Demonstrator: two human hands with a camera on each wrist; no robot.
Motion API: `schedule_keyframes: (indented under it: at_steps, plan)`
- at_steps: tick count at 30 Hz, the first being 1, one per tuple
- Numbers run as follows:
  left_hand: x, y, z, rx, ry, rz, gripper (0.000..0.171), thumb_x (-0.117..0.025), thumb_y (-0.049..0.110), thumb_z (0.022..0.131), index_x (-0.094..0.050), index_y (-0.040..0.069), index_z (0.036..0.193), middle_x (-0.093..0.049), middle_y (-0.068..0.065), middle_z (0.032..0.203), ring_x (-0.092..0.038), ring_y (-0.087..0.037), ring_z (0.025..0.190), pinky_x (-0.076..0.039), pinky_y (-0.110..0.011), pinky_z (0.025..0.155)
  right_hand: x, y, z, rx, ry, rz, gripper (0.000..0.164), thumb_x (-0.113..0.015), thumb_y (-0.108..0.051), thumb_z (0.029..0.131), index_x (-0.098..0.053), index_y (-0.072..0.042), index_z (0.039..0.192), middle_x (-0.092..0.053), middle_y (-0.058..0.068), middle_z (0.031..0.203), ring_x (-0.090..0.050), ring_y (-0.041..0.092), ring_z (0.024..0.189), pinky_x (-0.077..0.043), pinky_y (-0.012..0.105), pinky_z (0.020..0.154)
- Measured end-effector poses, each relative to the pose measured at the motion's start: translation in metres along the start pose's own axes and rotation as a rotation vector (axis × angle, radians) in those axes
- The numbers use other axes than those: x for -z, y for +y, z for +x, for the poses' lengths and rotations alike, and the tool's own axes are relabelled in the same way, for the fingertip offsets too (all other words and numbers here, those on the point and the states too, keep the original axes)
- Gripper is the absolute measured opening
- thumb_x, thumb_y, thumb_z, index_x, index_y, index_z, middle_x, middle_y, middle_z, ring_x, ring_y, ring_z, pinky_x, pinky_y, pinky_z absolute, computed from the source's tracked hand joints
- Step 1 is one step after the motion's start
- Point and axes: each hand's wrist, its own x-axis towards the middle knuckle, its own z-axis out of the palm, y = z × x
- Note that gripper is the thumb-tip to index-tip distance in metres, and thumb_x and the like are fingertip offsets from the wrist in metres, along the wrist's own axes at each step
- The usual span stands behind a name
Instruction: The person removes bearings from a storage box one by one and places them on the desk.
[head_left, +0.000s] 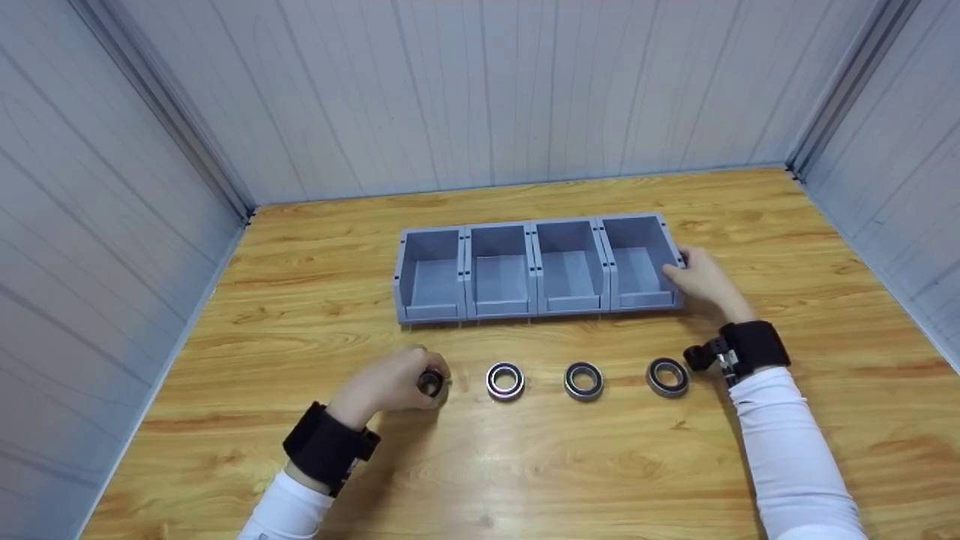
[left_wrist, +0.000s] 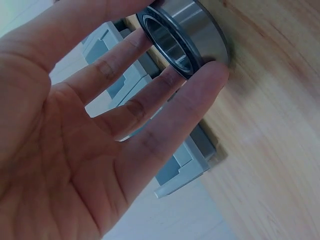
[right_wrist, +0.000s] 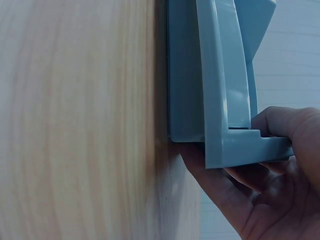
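My left hand (head_left: 394, 381) pinches a ball bearing (left_wrist: 187, 32) between thumb and fingers, at the left end of a row of bearings on the table. In the left wrist view the steel outer ring and dark seal of that bearing show at the fingertips. My right hand (head_left: 705, 281) grips the right side wall of a grey parts bin (head_left: 646, 298), thumb inside and fingers outside, as the right wrist view also shows. This bin is the rightmost in a joined row, and its inside holds nothing visible.
Three more bearings lie flat in front of the bins: one (head_left: 505, 381) beside my left hand, one (head_left: 583, 381) in the middle, one (head_left: 667, 376) near my right wrist. Other joined bins (head_left: 501, 308) extend left. Pale panel walls (head_left: 480, 97) enclose the wooden table (head_left: 525, 480).
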Motion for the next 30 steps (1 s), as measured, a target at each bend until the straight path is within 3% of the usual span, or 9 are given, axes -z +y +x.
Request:
schedule_keyframes:
  at_steps: [4,11,21,30]
  plan:
    - [-0.001,0.0,-0.001,0.01,0.004,0.001,0.03,-0.07,0.007,0.065,-0.063,0.005,0.095,-0.06,-0.006,0.091,-0.054,-0.024,0.087,-0.044,-0.035,0.075,0.0,0.001,0.001,-0.002,-0.001,-0.007,0.038,-0.048,-0.006,0.087,-0.044,0.011,0.12,-0.056,0.029,0.099,-0.056,0.033,0.082,-0.048,0.025,0.064]
    - [-0.004,-0.001,-0.002,-0.028,0.056,0.014,0.026,-0.07,0.006,0.064,-0.064,0.008,0.089,-0.059,-0.005,0.087,-0.053,-0.023,0.084,-0.043,-0.036,0.073,0.001,0.001,0.002,0.017,0.014,-0.042,0.036,-0.048,-0.008,0.086,-0.048,0.011,0.117,-0.057,0.027,0.097,-0.056,0.03,0.081,-0.046,0.03,0.069]
    - [-0.009,-0.001,-0.004,0.021,0.076,0.026,0.03,-0.072,0.007,0.062,-0.064,0.008,0.091,-0.055,-0.006,0.09,-0.051,-0.023,0.085,-0.043,-0.035,0.072,0.001,0.001,0.001,0.014,0.009,-0.019,0.037,-0.047,-0.006,0.086,-0.046,0.011,0.119,-0.057,0.027,0.096,-0.057,0.032,0.08,-0.046,0.023,0.063]
    - [-0.011,-0.002,-0.004,0.023,0.092,0.024,0.032,-0.073,0.007,0.062,-0.064,0.008,0.092,-0.054,-0.007,0.09,-0.05,-0.023,0.085,-0.043,-0.036,0.074,0.001,-0.001,-0.001,0.003,0.004,-0.011,0.037,-0.048,-0.007,0.087,-0.045,0.012,0.119,-0.056,0.028,0.098,-0.056,0.033,0.082,-0.047,0.026,0.065]
